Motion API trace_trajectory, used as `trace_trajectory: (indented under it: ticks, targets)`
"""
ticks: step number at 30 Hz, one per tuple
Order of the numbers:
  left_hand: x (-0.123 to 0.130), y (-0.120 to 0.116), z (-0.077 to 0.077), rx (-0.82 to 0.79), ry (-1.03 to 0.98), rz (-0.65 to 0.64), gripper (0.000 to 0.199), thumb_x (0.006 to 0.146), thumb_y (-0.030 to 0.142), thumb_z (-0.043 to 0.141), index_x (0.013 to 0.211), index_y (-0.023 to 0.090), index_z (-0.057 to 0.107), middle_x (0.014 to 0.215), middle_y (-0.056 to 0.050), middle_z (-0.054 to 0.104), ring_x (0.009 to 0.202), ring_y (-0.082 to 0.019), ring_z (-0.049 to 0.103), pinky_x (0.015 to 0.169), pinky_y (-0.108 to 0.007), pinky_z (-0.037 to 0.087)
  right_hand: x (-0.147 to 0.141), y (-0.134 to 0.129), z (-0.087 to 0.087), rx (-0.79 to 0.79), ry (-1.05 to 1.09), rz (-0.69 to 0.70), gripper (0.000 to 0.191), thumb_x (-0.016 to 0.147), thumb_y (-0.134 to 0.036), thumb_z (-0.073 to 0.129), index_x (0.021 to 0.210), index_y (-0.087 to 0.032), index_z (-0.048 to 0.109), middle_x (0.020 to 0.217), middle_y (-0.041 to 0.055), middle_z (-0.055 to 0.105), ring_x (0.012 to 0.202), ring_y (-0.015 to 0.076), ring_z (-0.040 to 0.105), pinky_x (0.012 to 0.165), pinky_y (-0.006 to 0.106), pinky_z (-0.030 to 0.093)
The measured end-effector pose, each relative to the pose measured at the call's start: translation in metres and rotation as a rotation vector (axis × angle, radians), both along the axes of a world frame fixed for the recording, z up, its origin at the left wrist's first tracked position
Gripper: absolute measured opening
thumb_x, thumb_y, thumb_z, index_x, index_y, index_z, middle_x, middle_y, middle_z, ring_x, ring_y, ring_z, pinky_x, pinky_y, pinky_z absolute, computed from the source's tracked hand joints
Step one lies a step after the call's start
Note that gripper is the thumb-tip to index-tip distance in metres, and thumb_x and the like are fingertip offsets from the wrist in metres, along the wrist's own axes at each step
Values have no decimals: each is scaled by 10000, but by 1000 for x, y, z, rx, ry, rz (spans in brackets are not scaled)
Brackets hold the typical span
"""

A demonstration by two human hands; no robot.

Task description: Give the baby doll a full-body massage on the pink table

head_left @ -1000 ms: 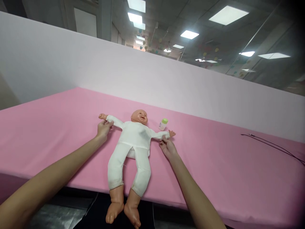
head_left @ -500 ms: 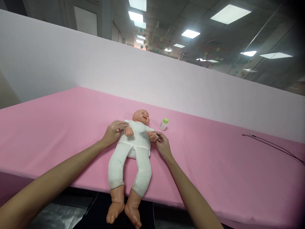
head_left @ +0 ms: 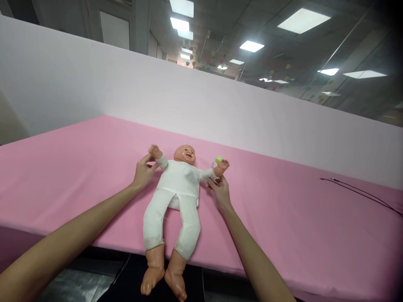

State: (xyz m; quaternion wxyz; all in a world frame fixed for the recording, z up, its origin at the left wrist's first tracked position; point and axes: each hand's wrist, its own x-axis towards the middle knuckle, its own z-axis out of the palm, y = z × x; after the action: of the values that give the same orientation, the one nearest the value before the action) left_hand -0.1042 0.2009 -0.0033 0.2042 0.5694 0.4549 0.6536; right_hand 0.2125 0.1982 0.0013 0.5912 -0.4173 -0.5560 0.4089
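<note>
A baby doll (head_left: 179, 180) in a white suit lies on its back, head away from me and bare feet over the near edge of the pink table. My left hand (head_left: 145, 171) grips the doll's arm on the left near its wrist, with the thumb and fingers around it. My right hand (head_left: 220, 191) pinches the other arm at the white cuff from below. Both doll arms are spread outward, the hands raised beside its head. Partly hidden behind the arm on the right stands a small bottle with a green cap (head_left: 218, 160).
The pink cover (head_left: 283, 218) spreads across the table up to a white partition (head_left: 220, 105) at the back. A thin black cable (head_left: 355, 191) lies on the right. My dark-clad lap (head_left: 126, 281) is below the near edge.
The doll's arms have swung from over its chest outward and up to both sides, my hands moving with them. The arm on the right now covers part of the bottle.
</note>
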Motion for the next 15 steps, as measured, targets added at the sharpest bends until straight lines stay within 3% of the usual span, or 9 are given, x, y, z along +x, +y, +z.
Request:
trace_trajectory:
  ticks: [4, 7, 11, 13, 15]
  targets:
    - [8, -7, -3, 264, 457, -160, 293, 906, 149, 556, 1071, 263, 769, 1139, -51, 756, 1016, -226, 644, 834, -358, 513, -8, -7, -3, 203, -381, 197, 333, 791, -171, 578, 1090, -236, 707, 1224, 48, 712, 1112, 229, 652, 940, 370, 518]
    - [9, -7, -4, 326, 524, -167, 321, 931, 144, 525, 1047, 284, 790, 1140, -49, 761, 1018, -228, 641, 868, -387, 505, -10, -8, -6, 212, -448, 199, 417, 772, -143, 519, 1134, -241, 701, 1244, 47, 707, 1154, 230, 636, 958, 380, 509]
    - [5, -4, 1, 90, 187, -86, 231, 870, 212, 630, 1054, 228, 768, 1102, -66, 759, 1018, -250, 664, 752, -329, 527, -9, -2, -7, 29, -173, 59, 241, 759, -239, 678, 1000, -232, 669, 1016, 28, 736, 820, 177, 667, 676, 284, 530]
    - [0, 1, 1, -36, -72, -13, 200, 825, 261, 687, 1005, 190, 735, 1024, -71, 749, 940, -242, 676, 713, -312, 525, -4, 4, -8, -84, 26, -32, 273, 727, -311, 770, 954, -235, 639, 808, -11, 694, 623, 135, 593, 533, 241, 469]
    - [-7, 7, -1, -167, -305, 51, 185, 771, 293, 734, 899, 167, 689, 885, -56, 714, 810, -214, 663, 671, -302, 511, 2, 9, -8, -201, 215, -98, 310, 695, -357, 824, 900, -237, 624, 696, -28, 637, 552, 123, 541, 469, 229, 434]
